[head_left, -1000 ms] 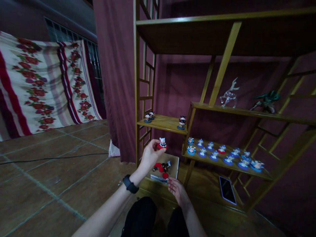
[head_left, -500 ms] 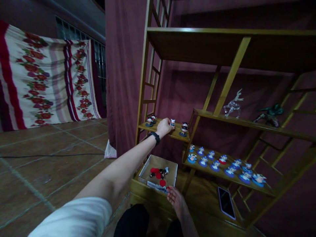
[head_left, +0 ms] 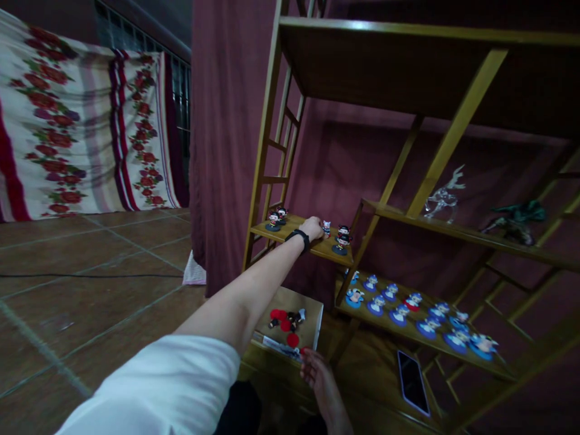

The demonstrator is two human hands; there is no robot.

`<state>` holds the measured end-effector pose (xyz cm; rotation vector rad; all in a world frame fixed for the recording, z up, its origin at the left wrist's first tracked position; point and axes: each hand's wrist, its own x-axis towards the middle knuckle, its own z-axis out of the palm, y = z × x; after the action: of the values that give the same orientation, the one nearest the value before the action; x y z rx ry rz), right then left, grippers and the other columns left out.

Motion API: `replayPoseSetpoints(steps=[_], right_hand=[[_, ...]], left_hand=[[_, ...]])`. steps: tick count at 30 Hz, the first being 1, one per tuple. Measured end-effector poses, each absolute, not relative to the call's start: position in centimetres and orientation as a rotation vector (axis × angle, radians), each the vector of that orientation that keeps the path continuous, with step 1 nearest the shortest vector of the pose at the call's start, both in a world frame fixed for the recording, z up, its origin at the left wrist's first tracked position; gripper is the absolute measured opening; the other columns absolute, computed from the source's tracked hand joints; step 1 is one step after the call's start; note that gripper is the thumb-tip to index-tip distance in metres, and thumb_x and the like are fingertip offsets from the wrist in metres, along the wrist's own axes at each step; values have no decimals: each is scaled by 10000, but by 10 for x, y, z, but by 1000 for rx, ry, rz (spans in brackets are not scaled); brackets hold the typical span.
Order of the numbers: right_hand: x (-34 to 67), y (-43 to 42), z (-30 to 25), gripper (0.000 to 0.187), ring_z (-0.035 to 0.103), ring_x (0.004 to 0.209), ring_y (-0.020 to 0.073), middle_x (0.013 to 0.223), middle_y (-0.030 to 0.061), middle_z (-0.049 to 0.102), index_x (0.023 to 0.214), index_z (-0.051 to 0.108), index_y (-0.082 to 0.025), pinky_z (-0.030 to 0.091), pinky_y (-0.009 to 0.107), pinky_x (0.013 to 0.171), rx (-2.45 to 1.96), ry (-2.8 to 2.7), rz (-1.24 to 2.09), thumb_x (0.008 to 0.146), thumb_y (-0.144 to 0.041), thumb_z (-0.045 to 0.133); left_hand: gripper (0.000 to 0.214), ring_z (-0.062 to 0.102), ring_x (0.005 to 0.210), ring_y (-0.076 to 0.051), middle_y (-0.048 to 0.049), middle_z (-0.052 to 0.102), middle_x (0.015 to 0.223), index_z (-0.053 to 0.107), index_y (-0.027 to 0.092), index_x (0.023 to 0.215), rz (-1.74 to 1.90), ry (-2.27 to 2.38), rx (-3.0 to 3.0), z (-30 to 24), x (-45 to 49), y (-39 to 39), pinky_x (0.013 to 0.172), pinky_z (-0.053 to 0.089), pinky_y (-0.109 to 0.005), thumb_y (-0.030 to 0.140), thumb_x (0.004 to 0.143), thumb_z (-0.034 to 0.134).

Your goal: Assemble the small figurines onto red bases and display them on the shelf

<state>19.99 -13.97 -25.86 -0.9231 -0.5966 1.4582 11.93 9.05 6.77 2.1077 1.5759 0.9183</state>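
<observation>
My left hand (head_left: pixel 312 228) reaches across to the small left shelf, its fingers closed against a small white-headed figurine (head_left: pixel 327 229). Black-haired figurines (head_left: pixel 273 221) stand on dark bases at the shelf's left end, and two more (head_left: pixel 342 243) at its right end. Lower down, my right hand (head_left: pixel 317 370) is at the front edge of an open cardboard box (head_left: pixel 312 306). Its thumb and fingers pinch a small red piece, mostly hidden. Inside the box lie red discs (head_left: pixel 292 340) and dark figurine parts (head_left: pixel 296 317).
Several blue-and-white figurines (head_left: pixel 400 314) stand in two rows on the lower right shelf. Above them are a clear deer figure (head_left: pixel 444 196) and a green-dark statuette (head_left: pixel 516 220). A phone (head_left: pixel 412 382) lies on the bottom board. Wooden uprights (head_left: pixel 457 136) divide the rack.
The view has shifted and tilted slightly. My left hand remains at the white-headed figurine, which seems slightly farther right on the shelf. My right hand stays by the box with the red piece.
</observation>
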Motion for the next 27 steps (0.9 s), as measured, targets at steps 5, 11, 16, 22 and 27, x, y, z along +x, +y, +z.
replayPoseSetpoints(steps=[5, 11, 16, 22, 27], right_hand=[[196, -136, -258, 318, 628, 803, 185, 910, 68, 690, 881, 667, -182, 476, 293, 709, -928, -614, 1471, 622, -358, 720], [197, -135, -259, 311, 625, 783, 168, 886, 66, 688, 889, 663, -175, 475, 287, 718, -1002, -649, 1484, 644, -362, 710], [199, -133, -262, 342, 625, 765, 162, 875, 70, 689, 898, 664, -172, 477, 281, 711, -1053, -676, 1478, 633, -383, 714], [199, -129, -268, 365, 620, 730, 151, 871, 75, 691, 887, 669, -172, 483, 277, 685, -1109, -690, 1470, 609, -403, 723], [196, -123, -271, 395, 618, 717, 151, 858, 74, 689, 876, 667, -175, 483, 271, 656, -1152, -708, 1480, 576, -422, 736]], left_hand=[[434, 592, 947, -213, -67, 677, 924, 659, 192, 894, 870, 1568, 2162, 69, 121, 85, 799, 413, -261, 353, 507, 770], [445, 579, 982, -226, -77, 666, 985, 652, 196, 910, 855, 1609, 2144, 71, 121, 79, 825, 404, -277, 376, 516, 755], [440, 567, 992, -225, -70, 659, 986, 644, 187, 892, 858, 1608, 2122, 72, 121, 77, 822, 399, -270, 381, 514, 759], [373, 577, 928, -234, -74, 656, 919, 632, 167, 796, 938, 1523, 2085, 67, 120, 84, 797, 411, -305, 306, 485, 785], [311, 580, 921, -245, -79, 653, 871, 624, 151, 714, 950, 1504, 2068, 65, 123, 90, 780, 422, -324, 259, 475, 792]])
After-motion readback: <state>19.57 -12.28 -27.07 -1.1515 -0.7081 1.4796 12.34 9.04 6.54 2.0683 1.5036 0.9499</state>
